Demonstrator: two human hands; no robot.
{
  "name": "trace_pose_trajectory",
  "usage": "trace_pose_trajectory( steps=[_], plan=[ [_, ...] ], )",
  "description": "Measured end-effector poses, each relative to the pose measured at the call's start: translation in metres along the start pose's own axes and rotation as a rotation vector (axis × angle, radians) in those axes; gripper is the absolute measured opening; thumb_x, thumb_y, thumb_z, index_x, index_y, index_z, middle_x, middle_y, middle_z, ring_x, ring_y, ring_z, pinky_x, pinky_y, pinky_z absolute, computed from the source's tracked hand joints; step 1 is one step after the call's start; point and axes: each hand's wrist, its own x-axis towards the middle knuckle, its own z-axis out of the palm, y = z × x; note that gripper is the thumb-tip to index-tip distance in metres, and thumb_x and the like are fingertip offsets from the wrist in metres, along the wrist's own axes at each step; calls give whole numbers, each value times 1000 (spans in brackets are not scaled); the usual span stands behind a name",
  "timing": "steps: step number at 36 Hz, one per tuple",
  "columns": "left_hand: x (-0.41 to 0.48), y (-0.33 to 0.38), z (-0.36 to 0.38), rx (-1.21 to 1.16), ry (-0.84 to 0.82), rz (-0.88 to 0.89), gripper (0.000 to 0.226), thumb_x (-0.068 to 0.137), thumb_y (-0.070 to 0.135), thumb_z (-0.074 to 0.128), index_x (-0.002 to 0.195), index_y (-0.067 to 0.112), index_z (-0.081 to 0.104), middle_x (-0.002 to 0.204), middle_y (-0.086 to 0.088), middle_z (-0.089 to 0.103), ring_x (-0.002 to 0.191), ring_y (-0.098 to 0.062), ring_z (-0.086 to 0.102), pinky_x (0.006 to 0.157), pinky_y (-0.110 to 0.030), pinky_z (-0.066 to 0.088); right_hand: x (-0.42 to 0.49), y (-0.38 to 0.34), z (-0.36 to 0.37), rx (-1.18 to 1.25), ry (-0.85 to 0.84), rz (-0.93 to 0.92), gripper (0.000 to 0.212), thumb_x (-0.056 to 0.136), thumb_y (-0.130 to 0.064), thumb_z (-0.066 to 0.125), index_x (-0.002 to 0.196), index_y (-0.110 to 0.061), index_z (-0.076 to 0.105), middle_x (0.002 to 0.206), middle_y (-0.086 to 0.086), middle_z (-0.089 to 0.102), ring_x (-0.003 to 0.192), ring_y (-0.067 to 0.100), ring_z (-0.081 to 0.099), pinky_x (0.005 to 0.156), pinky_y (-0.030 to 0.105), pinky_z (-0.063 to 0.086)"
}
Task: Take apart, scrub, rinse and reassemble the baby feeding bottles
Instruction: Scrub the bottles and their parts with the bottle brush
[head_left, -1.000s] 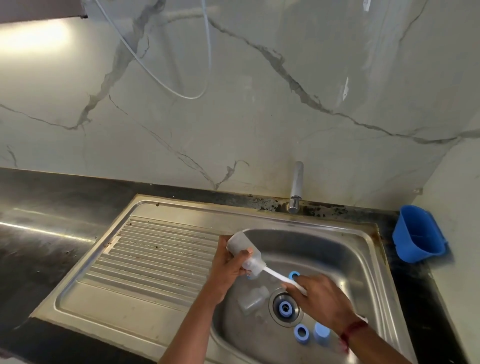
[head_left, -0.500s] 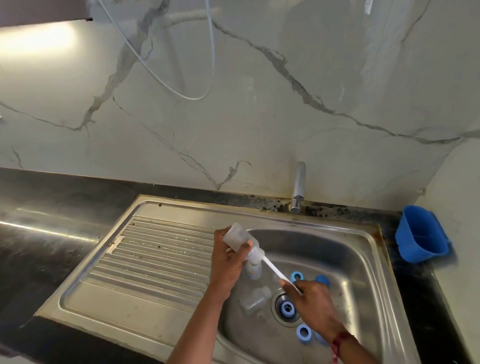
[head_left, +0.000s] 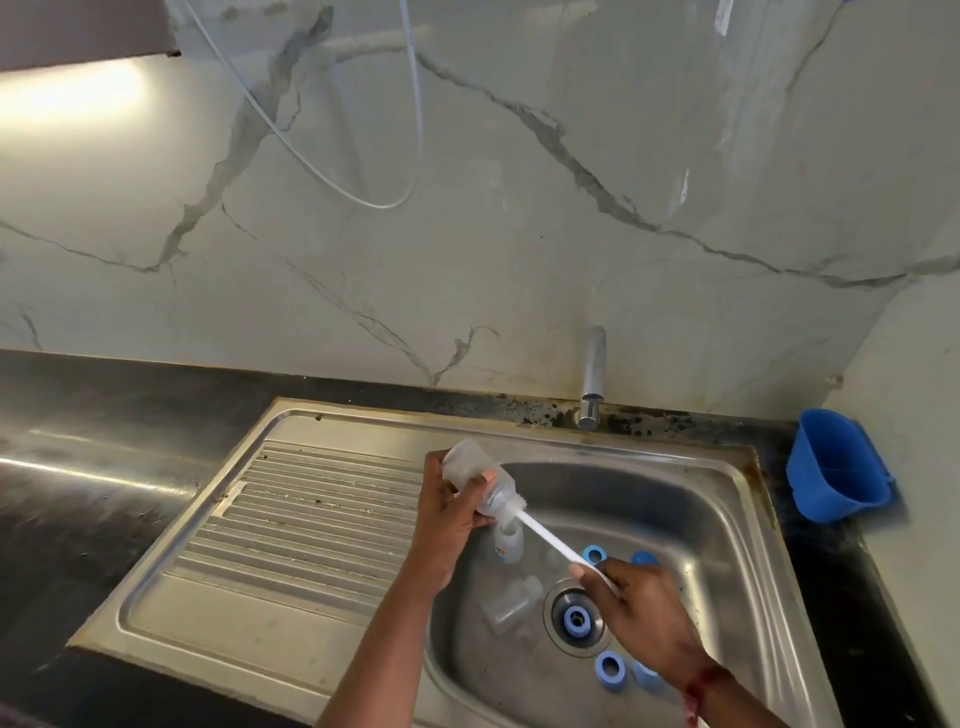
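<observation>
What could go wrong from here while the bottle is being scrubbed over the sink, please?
The left hand holds the bottle tilted above a second bottle standing in the sink; a wet slip could knock it over.
The brush head sits at the bottle's mouth; the right hand pulling it out fast may flick water.
A blue ring lies on the drain and may slow draining.
</observation>
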Motion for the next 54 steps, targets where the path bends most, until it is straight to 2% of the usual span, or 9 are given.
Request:
trace_pose_trajectory(
  steps=[4,11,17,22,31,38,44,48,54],
  plan=[
    [-5,-2,6,-21,47,46,53,72,39,81,112,25,49,103,3,66,99,-25,68,81,-56,59,-2,-5,10,126,10,113,76,84,-76,44,53,-7,40,43,-4,35,43,6,34,47,20,31],
    [0,1,4,218,47,117,59,69,44,80,118,36,49,100,13,68,90,-12,71,77,-46,61,1,-8,14,169,-110,223,60,92,-47,61,49,-13,36,43,-6,32,44,5,32,49,19,30],
    [6,0,-8,384,-6,146,63,70,51,75,123,29,48,100,7,66,85,-14,69,72,-41,61,5,4,5,88,-250,160,62,89,-59,55,53,-10,46,46,-6,36,47,6,35,50,19,31],
    [6,-1,-6,220,-49,41,61,68,45,76,118,22,49,104,-10,61,86,-21,67,68,-41,60,-3,0,-6,26,-285,78,43,94,-50,55,52,-44,52,46,-15,47,49,8,41,54,17,33],
    [-11,-14,-1,-155,91,-94,35,87,24,74,111,22,49,111,-9,63,100,-28,67,83,-53,57,-9,-9,-2,122,-143,130,50,92,-50,56,45,-33,46,41,-13,41,42,6,39,51,15,31],
    [-8,-10,-9,-15,269,39,51,80,29,82,118,27,49,109,-4,65,96,-20,71,78,-47,60,-12,-11,-7,-239,-183,120,59,79,-81,24,60,-29,43,56,-6,46,53,11,44,55,25,38],
    [-6,-10,-13,-46,393,-1,39,92,14,68,119,21,42,116,-11,58,97,-24,67,73,-48,61,-7,-16,-13,-450,-190,-3,113,60,-88,-27,87,-25,62,75,-2,65,68,14,61,60,25,45],
    [-6,-4,-9,-150,363,-41,37,95,11,64,122,17,39,114,-8,56,97,-23,65,64,-36,61,-6,-16,-19,-429,-155,9,97,73,-84,-10,85,-23,64,70,-3,63,65,12,59,55,18,37],
    [-7,0,-5,-158,382,-18,43,93,12,65,126,17,38,119,-6,53,106,-26,63,69,-42,62,-7,-22,-15,-229,-174,146,57,86,-71,32,58,-23,44,50,-5,45,48,9,44,51,18,37]
  ],
)
